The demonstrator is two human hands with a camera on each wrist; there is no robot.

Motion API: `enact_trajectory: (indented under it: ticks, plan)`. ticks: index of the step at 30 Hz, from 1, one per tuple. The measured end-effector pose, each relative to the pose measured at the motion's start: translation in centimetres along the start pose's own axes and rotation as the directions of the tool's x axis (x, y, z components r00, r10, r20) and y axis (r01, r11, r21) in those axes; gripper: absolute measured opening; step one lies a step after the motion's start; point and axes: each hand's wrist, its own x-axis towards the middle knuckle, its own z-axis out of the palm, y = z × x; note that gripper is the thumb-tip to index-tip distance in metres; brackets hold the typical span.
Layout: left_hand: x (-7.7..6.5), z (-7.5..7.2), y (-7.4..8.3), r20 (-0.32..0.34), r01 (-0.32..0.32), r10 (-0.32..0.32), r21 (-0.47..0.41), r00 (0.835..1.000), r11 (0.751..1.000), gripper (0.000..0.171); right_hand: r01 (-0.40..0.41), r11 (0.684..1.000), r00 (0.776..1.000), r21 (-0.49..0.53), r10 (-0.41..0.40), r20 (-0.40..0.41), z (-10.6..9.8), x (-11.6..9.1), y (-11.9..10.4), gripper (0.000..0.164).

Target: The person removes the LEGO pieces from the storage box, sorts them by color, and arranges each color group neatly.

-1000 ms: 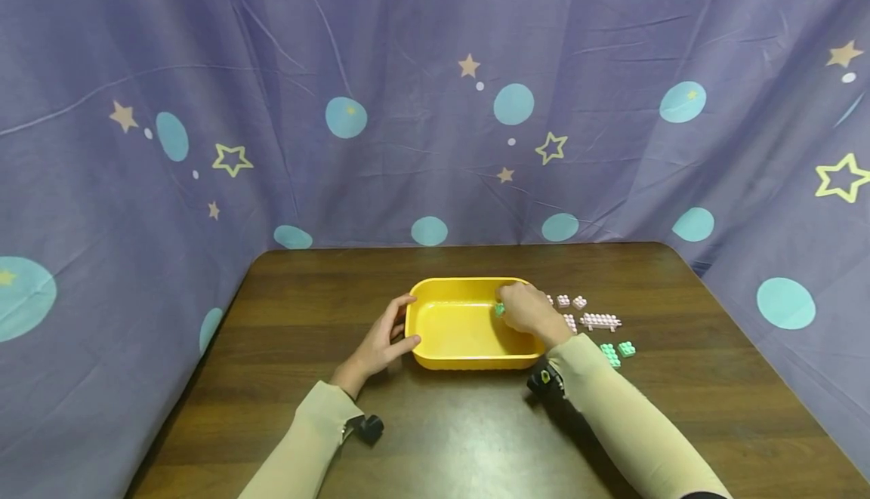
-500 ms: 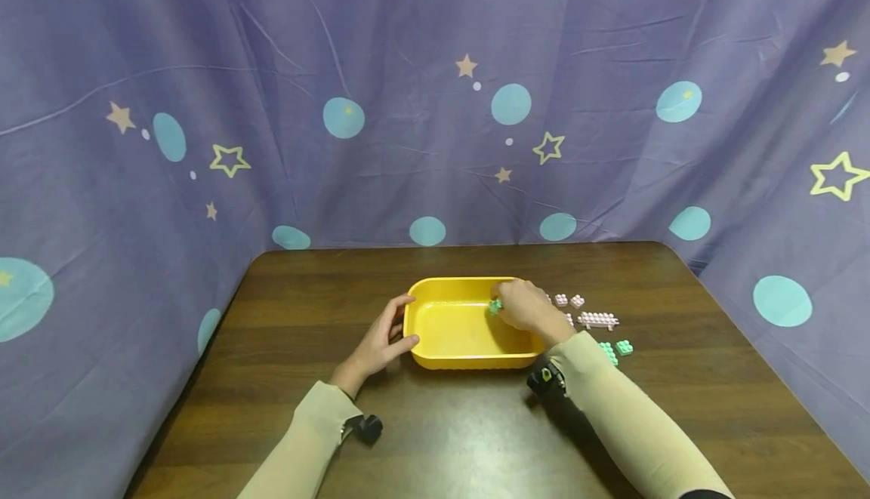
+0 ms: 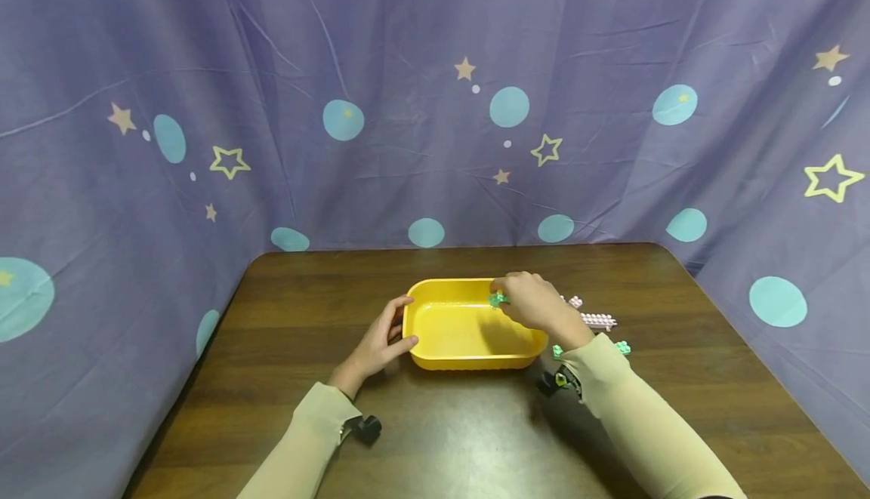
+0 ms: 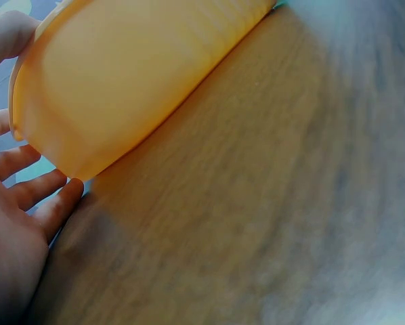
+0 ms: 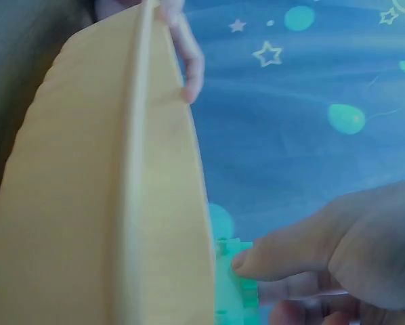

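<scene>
In the head view a yellow plastic tray (image 3: 469,363) lies on the table. My left hand (image 3: 377,348) grips its left end, with the thumb at the front corner and the fingers near the back one. The left wrist view shows fingertips touching the outer wall of the tray (image 4: 121,74). Over the tray's right back part, my right hand (image 3: 533,303) pinches a green toy building brick (image 3: 498,299). In the right wrist view the thumb presses that green brick (image 5: 235,288) beside the tray's rim; the other fingers are partly out of frame.
Right of the tray lie a long pink brick piece (image 3: 600,321), a small pink brick (image 3: 575,301) and green bricks (image 3: 622,348), partly covered by the right arm. The wooden table (image 3: 435,438) ends at a purple star-patterned curtain (image 3: 408,144) behind.
My right hand, with the green brick, has risen slightly, and its forearm has shifted right, covering more of the loose bricks. The left hand and tray stay nearly in place.
</scene>
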Motion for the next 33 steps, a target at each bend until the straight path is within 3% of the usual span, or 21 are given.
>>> enact_trajectory:
  ticks: [9,15,29,33]
  plan:
    - [-0.1,0.1,-0.1,0.007,0.005,-0.004,-0.012,1.0,1.0,0.066,-0.022,1.0,0.999,0.0,0.022,-0.043,-2.6,-3.8,0.7,0.027]
    - [0.1,0.2,0.0,0.009,-0.003,0.004,-0.02,1.0,1.0,0.066,-0.034,0.999,0.998,-0.018,0.033,-0.061,-3.3,-6.5,1.9,0.027]
    - [0.0,0.2,0.1,0.008,0.006,-0.006,-0.015,1.0,1.0,0.066,-0.112,0.994,0.992,-0.017,0.111,-0.065,-1.8,-12.8,4.0,0.026]
    - [0.0,0.1,-0.5,-0.002,0.006,-0.006,-0.014,1.0,1.0,0.066,-0.111,0.994,0.991,-0.018,0.109,-0.073,-1.0,-14.2,4.3,0.03]
